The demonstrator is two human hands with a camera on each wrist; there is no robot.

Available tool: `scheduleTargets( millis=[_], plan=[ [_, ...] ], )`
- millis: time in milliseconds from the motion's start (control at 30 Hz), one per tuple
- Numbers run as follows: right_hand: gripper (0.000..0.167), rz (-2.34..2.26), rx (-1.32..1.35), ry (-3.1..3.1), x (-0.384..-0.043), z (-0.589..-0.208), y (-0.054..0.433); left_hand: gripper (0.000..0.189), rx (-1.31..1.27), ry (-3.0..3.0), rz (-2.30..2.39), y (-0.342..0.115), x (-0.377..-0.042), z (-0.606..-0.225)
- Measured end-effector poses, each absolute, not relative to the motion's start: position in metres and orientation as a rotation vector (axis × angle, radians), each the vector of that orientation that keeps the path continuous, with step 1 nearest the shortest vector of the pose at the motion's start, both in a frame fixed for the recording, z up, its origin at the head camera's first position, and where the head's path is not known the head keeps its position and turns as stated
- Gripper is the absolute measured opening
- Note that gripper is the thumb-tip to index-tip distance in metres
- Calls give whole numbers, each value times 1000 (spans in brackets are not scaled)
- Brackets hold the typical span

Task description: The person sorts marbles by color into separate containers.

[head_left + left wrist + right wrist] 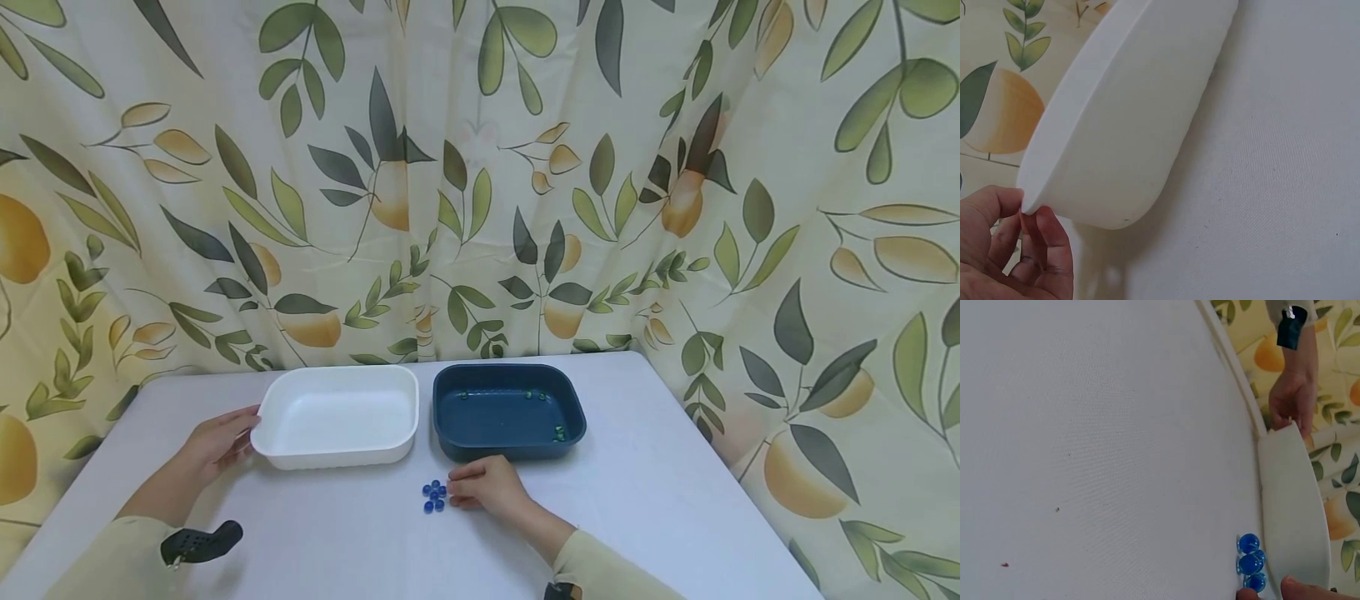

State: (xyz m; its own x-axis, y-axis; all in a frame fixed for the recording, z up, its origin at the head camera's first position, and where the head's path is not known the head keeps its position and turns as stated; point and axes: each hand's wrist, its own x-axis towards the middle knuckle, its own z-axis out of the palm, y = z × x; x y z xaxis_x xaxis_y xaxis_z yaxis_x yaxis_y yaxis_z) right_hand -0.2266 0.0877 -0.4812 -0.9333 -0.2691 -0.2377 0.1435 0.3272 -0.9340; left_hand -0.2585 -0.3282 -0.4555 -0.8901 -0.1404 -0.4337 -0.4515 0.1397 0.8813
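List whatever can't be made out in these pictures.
Head view: green pieces in the blue tray, too small to identify.
Left wrist view: one end of the white tray, cut off by the top edge.
Right wrist view: the right fingers, mostly cut off by the bottom edge, so whether they pinch a blue bead cannot be told.

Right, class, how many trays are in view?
2: the white tray at left, its rim pinched by the left hand, and the dark blue tray to its right.
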Motion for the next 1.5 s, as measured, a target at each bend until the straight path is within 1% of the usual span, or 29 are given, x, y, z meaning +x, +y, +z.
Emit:
scheduleTargets(
  millis=[933, 1500],
  plan=[
    [13, -1601, -115, 2433, -231, -495, 75, 63, -586, 2179, 1806, -328, -259, -455],
    [16, -1576, -13, 2363, -228, -486, 78, 63, -591, 2184, 1810, -329, -260, -458]
  ],
)
